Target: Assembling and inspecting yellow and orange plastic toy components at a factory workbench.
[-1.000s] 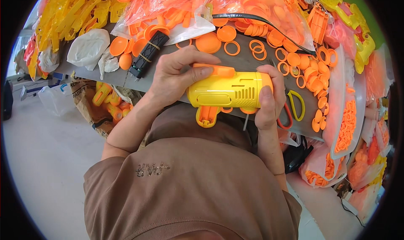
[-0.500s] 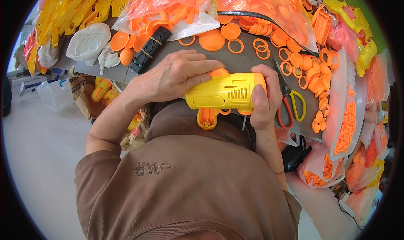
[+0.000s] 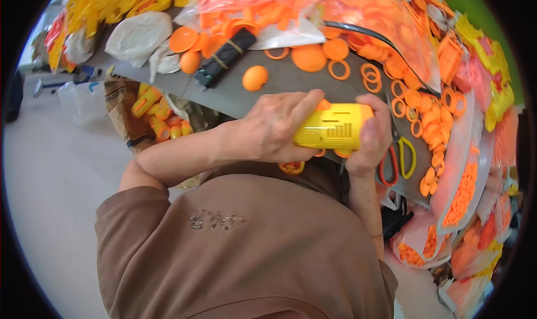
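In front of me, over the table's near edge, both hands hold a yellow plastic toy housing [image 3: 327, 130] with slots and an orange piece on top. My left hand [image 3: 274, 126] is closed round its left end and hides that part. At the other end my right hand [image 3: 371, 133] grips it, thumb on the near side. Below the left hand, the toy's handle [image 3: 292, 168] shows only in part. A round orange piece [image 3: 255, 78] lies on the table beyond my left hand. Farther back is a black block [image 3: 228, 57] with bands round it.
Scissors [image 3: 404, 157] with red and yellow handles lie right of my right hand. Orange rings [image 3: 339, 69] and caps cover the grey table [image 3: 190, 87]. Bags of orange parts [image 3: 363, 17] stand behind. A paper bag [image 3: 122, 109] of yellow and orange pieces is at lower left.
The view has shifted. My left hand has slid right and closed farther over the toy's left end, covering more of it. The round orange piece beyond that hand now shows.
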The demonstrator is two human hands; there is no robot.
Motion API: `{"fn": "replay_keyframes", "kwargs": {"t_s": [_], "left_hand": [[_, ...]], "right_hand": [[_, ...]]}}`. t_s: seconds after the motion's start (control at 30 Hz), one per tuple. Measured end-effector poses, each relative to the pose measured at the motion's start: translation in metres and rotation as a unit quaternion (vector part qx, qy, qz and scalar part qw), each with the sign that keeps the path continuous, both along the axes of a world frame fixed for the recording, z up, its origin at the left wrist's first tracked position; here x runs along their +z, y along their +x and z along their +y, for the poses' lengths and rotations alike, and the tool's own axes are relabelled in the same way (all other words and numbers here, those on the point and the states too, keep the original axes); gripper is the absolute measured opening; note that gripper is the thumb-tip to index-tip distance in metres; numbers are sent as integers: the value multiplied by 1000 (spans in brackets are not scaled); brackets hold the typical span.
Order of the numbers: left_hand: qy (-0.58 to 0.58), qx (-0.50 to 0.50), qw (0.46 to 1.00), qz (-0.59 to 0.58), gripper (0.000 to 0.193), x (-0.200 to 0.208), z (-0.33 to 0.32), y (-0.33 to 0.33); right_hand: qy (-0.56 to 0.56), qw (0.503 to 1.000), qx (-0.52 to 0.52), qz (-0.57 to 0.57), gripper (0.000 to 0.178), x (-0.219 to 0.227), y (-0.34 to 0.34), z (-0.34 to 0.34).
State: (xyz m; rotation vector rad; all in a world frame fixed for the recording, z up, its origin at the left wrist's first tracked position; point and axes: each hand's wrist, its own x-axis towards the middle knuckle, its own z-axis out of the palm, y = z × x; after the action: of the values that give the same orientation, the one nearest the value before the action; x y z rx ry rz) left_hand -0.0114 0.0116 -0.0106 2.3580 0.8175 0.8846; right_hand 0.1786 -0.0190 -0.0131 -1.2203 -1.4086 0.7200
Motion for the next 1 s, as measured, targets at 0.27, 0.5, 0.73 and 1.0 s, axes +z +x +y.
{"fn": "replay_keyframes", "kwargs": {"t_s": [0.27, 0.5, 0.73, 1.0], "left_hand": [[-19, 52, 990, -129, 58, 26, 20, -26], [40, 397, 911, 106, 18, 7, 68, -157], [132, 269, 940, 163, 14, -17, 87, -179], [-270, 181, 828, -457, 17, 23, 61, -127]], "right_hand": [[-18, 993, -71, 98, 42, -11, 29, 2], [-62, 972, -95, 206, 38, -15, 25, -1], [-71, 969, -100, 215, 39, -25, 26, 3], [-68, 956, -119, 258, 39, -15, 19, 0]]}}
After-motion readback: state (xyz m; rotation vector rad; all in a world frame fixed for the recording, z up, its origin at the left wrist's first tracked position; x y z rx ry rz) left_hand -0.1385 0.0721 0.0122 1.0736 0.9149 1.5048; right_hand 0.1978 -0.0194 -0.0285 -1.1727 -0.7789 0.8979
